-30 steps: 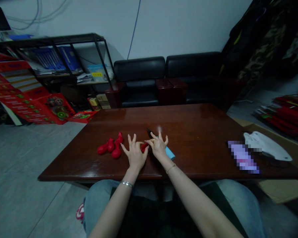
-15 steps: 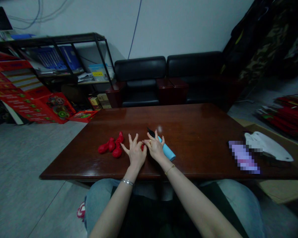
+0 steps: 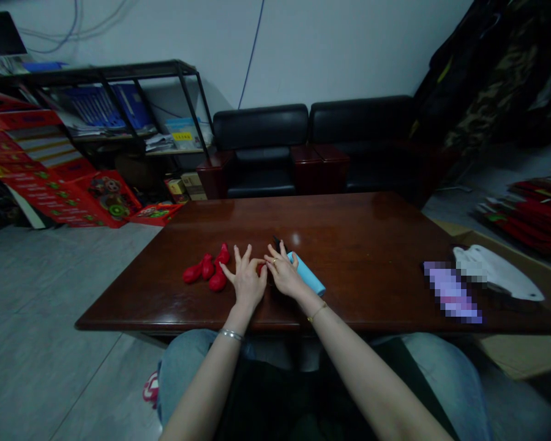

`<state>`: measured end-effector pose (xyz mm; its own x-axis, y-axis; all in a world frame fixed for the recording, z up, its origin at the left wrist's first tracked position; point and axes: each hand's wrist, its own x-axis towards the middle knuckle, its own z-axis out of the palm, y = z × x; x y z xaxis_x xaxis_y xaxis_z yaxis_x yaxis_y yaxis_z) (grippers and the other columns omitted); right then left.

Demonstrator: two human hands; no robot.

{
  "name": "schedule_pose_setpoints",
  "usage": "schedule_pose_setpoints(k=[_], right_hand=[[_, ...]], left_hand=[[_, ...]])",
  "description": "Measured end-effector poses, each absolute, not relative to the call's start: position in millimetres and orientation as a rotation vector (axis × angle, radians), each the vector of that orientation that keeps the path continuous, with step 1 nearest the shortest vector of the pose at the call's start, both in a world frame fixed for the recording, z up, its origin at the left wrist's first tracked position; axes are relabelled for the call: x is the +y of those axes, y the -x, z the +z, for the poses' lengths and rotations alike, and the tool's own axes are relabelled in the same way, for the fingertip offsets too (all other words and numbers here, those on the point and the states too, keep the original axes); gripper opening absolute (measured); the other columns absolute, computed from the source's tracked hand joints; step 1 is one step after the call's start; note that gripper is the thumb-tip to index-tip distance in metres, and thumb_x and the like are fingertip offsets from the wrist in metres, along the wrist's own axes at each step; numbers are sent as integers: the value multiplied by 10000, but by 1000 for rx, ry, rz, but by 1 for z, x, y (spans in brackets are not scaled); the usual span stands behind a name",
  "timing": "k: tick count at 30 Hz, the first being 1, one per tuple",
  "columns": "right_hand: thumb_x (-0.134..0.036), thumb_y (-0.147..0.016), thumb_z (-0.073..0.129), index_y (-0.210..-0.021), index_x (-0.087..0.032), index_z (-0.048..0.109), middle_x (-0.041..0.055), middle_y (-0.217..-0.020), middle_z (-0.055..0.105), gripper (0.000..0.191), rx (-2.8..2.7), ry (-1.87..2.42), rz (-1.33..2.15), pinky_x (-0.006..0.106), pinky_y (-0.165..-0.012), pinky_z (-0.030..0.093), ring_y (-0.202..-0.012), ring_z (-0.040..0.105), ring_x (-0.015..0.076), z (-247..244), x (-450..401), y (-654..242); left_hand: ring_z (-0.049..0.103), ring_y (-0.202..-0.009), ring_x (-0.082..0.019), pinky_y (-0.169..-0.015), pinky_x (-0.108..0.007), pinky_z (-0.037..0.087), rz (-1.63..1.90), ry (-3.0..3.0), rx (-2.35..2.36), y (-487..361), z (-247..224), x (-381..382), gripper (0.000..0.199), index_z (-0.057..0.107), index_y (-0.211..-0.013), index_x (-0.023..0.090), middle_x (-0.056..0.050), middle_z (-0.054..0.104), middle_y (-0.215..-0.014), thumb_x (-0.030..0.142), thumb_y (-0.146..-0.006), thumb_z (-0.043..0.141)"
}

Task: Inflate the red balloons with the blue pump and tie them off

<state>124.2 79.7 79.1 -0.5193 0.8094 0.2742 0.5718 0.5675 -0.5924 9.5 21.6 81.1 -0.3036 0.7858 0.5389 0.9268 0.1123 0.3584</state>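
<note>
1. So, here's the red piece (image 3: pixel 261 268), low over the table (image 3: pixel 358 239), right between my two sets of fingertips and mostly covered by them.
2. My left hand (image 3: pixel 248 283) has it: thumb and forefinger closed in a tight pinch, the other three fingers fanned wide.
3. My right hand (image 3: pixel 284 274) comes in from the other side, thumb and forefinger nearly together at the piece's edge, the rest loosely spread. Is that a firm hold or just a touch? I cannot tell.
4. Over to the left, a cluster of red lumps (image 3: pixel 217 282), rounded and bunched close, nothing gripping them. I'd call those the finished share, judging by their plump look and how they're set aside; exactly how many, I can't be sure.
5. In play, then: this one small piece. I'd judge it unfinished, since both sets of fingertips are at it and it isn't lying with the others.
6. On my right, the blue tube (image 3: pixel 310 277) lies slantwise, unheld, just beside my fingers, with a dark thing (image 3: pixel 278 242) near its far end. Whether they join is hidden.
7. What's left beyond this piece? No untouched red stock shows, so I can't call it.
</note>
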Motion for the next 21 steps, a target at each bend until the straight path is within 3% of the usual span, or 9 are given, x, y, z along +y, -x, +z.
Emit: schedule_pose_setpoints(k=[6, 11, 21], right_hand=[[-279, -979, 423, -1142, -254, 677, 64, -1445, 535, 303, -2206, 1073, 425, 636, -1170, -6, -1471, 282, 239, 79, 77, -128], [-260, -956, 469, -987, -262, 700, 40, -1307, 654, 234, -2138, 1082, 368, 625, -1169, 15, -1384, 433, 220, 82, 76, -128], [-273, -960, 463, -958, -259, 719, 21, -1267, 679, 256, -2057, 1120, 292, 594, -1171, -10, -1393, 399, 230, 86, 85, -119]], left_hand=[[187, -1500, -324, -1138, -711, -68, -922, 1710, -2175, -8, 89, 23, 82, 660, -877, 247, -42, 488, -1490, 269, -850, 585], [185, -1502, -311, -1150, -693, -77, -869, 1778, -2138, -8, 93, 26, 68, 635, -879, 245, -44, 481, -1495, 270, -842, 584], [216, -1496, -290, -1163, -634, -162, -754, 1915, -1898, 0, 112, 35, 140, 636, -842, 216, -68, 508, -1472, 254, -893, 512]])
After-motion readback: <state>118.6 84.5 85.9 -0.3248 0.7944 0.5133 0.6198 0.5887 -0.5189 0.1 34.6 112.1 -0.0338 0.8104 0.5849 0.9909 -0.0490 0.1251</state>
